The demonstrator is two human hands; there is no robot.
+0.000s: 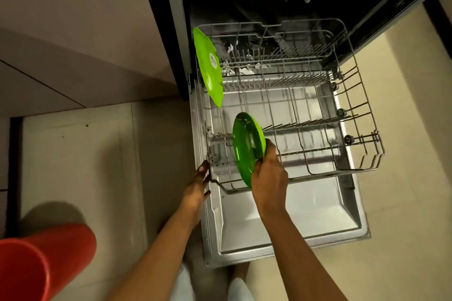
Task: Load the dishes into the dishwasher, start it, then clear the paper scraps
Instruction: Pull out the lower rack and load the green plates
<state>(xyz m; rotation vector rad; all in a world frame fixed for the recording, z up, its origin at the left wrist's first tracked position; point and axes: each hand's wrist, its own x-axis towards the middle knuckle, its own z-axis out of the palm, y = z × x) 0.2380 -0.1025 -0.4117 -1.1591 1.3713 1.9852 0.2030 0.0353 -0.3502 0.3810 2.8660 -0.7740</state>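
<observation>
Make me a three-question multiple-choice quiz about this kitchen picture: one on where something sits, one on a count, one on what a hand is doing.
1. Where does the lime-green plastic plate with the white sticker stand?
A. at the far-left side of the pulled-out grey wire lower rack
B. on a countertop
C. inside a sink

2. How many green plates show?
A. one
B. two
C. four

3. What is the right hand doing?
A. hanging idle
B. gripping the darker green round plate
C. pressing a button

Answers:
1 A: it stands on edge against the rack's left side.
2 B: one is racked and one is held.
3 B: its fingers curl round the plate's rim, above the rack's near-left corner.
</observation>
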